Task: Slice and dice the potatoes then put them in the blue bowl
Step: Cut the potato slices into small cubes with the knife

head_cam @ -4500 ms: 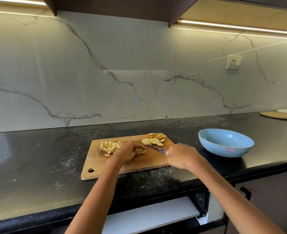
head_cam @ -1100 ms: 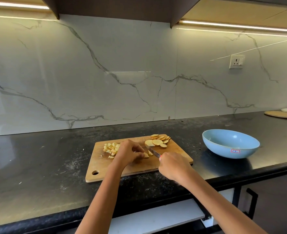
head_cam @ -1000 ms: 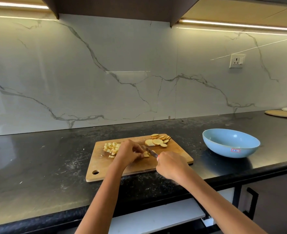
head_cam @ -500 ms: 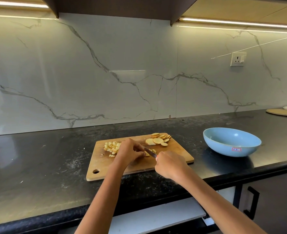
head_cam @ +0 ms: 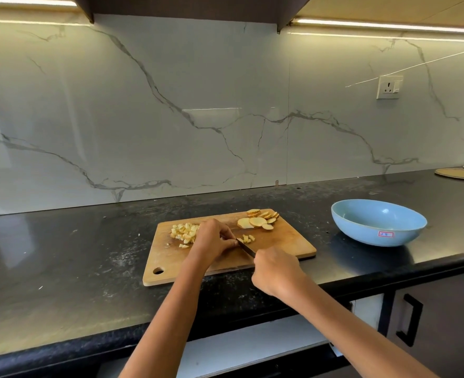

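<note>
A wooden cutting board (head_cam: 279, 241) lies on the black counter. A pile of diced potato (head_cam: 183, 232) sits at its far left, round potato slices (head_cam: 259, 220) at its far right, and a few fresh cubes (head_cam: 247, 238) in the middle. My left hand (head_cam: 214, 240) curls over the potato piece being cut, which it hides. My right hand (head_cam: 275, 270) grips the knife (head_cam: 245, 248), whose blade points at the left fingertips. The blue bowl (head_cam: 378, 225) stands to the right of the board and holds nothing.
A marble backsplash with a wall socket (head_cam: 388, 87) rises behind the counter. A flat round wooden board (head_cam: 459, 173) with a white plate lies at the far right. A dark cabinet with a black handle (head_cam: 410, 320) is below the counter edge.
The knife has worked leftward across the held piece, leaving a few more cubes to the right of the blade. My right hand has drawn back slightly toward me.
</note>
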{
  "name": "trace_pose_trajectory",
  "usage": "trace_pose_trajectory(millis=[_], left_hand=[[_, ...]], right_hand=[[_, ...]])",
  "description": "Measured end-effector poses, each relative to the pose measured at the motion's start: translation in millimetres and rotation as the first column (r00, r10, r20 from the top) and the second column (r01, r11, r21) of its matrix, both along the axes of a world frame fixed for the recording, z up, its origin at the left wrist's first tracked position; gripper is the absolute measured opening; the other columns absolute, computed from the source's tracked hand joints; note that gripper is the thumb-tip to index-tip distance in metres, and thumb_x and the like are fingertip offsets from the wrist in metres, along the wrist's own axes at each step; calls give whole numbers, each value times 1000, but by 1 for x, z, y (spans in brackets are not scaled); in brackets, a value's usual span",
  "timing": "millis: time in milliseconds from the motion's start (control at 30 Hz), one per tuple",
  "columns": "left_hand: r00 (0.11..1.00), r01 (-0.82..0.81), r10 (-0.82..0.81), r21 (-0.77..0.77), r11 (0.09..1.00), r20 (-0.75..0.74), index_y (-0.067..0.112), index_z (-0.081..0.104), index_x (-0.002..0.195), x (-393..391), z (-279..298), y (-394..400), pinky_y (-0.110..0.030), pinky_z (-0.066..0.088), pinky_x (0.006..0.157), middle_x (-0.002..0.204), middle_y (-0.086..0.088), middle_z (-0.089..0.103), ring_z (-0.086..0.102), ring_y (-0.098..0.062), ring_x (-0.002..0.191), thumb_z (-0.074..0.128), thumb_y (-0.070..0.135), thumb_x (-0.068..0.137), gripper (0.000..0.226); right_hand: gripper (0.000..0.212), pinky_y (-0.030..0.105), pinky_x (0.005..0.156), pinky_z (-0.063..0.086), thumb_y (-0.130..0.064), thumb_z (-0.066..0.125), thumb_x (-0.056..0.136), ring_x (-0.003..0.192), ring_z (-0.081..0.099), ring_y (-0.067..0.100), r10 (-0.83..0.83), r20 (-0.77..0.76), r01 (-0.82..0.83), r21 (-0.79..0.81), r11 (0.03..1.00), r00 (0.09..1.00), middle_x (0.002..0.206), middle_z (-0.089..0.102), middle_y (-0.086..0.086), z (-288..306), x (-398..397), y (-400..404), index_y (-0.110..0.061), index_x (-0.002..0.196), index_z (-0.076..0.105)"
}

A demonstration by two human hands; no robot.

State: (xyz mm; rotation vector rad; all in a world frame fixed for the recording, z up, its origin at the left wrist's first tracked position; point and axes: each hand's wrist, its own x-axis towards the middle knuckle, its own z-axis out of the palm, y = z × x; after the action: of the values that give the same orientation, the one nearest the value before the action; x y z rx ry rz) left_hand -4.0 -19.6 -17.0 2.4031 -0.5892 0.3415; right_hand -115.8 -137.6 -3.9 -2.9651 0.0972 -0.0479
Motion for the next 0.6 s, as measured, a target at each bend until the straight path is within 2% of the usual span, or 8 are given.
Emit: trace_pose_trajectory(millis=[167,300,400,533,600], left_hand=[[1000,17,-17,-14,1000,-5,8,74,86,1,0,0,-10,40,58,86,-4,70,52,-2,67,72,14,78,10],[1000,2,-2,-74,997,-12,5,72,95,2,0,3,-8,42,60,87,-5,69,53,-2,66,63,9,85,14],[999,-4,-2,-151,989,-40,4,72,95,5,-1,4,-8,44,60,87,-7,70,57,-5,67,59,6,88,15],[996,-10,-13,-257,966,-87,0,70,94,7,-2,6,-19,54,67,86,-12,68,59,-11,64,55,-3,88,16],[999,3,-11,-223,975,-36,2,70,98,6,-2,7,-11,51,64,86,-6,67,60,-9,67,62,1,85,15]], right_hand=[[26,28,70,39,-15,43,95,100,59,23,-23,60,25,-23,999,998,112,61,8,-4,1,-8,-8,115,58],[26,29,67,36,-15,40,96,95,58,24,-25,64,23,31,999,998,108,61,8,0,7,-21,-4,111,59],[28,27,62,36,-18,37,99,80,53,19,-29,111,22,59,998,993,91,57,4,4,8,-27,-6,111,59],[28,23,49,30,-19,36,99,70,49,16,-5,107,0,52,999,994,78,50,0,6,9,-30,-7,110,59],[28,23,48,29,-19,35,100,67,49,15,5,112,-11,57,998,994,75,49,0,5,9,-31,-6,111,58]])
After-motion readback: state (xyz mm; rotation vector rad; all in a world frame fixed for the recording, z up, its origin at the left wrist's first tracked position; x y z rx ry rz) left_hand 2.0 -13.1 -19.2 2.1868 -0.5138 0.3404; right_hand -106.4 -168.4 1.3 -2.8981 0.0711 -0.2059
